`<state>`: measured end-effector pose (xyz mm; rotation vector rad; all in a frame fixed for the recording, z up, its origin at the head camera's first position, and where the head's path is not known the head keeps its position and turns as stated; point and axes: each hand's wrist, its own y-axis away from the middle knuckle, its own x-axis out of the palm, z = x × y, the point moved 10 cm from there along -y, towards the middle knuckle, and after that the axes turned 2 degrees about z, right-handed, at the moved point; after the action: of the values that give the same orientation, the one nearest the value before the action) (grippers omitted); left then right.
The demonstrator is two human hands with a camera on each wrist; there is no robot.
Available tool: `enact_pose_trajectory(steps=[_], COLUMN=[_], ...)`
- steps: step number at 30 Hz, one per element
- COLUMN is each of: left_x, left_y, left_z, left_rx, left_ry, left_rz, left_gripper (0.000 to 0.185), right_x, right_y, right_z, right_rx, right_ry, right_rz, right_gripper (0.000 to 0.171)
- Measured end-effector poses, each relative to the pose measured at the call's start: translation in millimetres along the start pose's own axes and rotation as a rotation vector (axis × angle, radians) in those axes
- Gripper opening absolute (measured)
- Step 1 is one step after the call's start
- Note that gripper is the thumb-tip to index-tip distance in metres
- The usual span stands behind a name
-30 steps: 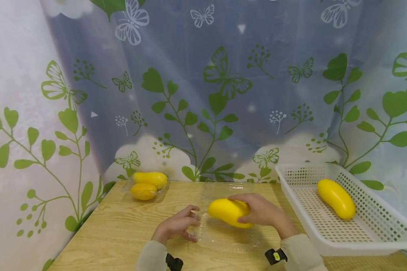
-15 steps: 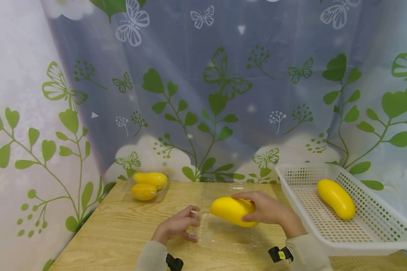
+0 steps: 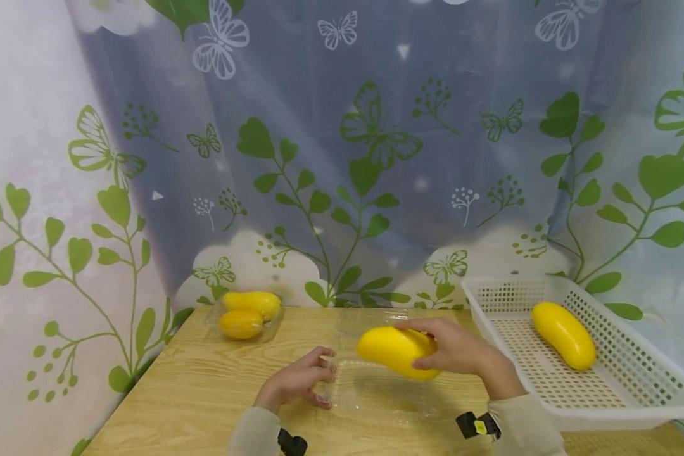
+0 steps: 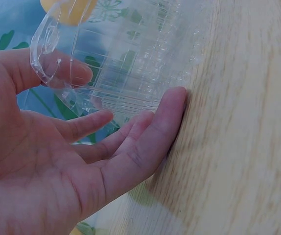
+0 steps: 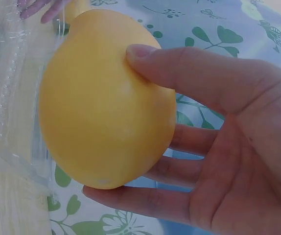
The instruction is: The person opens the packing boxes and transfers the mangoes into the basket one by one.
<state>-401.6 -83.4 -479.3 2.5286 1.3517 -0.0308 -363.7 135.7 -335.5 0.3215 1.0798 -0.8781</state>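
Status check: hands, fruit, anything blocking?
Right hand grips mango above clear tray. Left hand pinches tray's edge. Basket to the right holds one mango; nothing blocking.

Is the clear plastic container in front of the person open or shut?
Open: the clear container lies spread on the table, the left hand pinching its edge, while the right hand holds a yellow mango above it.
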Motion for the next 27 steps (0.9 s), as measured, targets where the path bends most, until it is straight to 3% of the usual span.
enact_pose_trajectory(steps=[27], left_x=[1.8], left_y=[-2.3], left_z=[2.0], left_rx=[0.006], left_ry=[0.027], left_rz=[0.006], left_gripper=[0.066], right_x=[-17.8], right_y=[11.6], right_z=[-8.3], right_rx=[0.017], right_ry=[-0.018], right_rz=[-0.028], right_gripper=[0.065])
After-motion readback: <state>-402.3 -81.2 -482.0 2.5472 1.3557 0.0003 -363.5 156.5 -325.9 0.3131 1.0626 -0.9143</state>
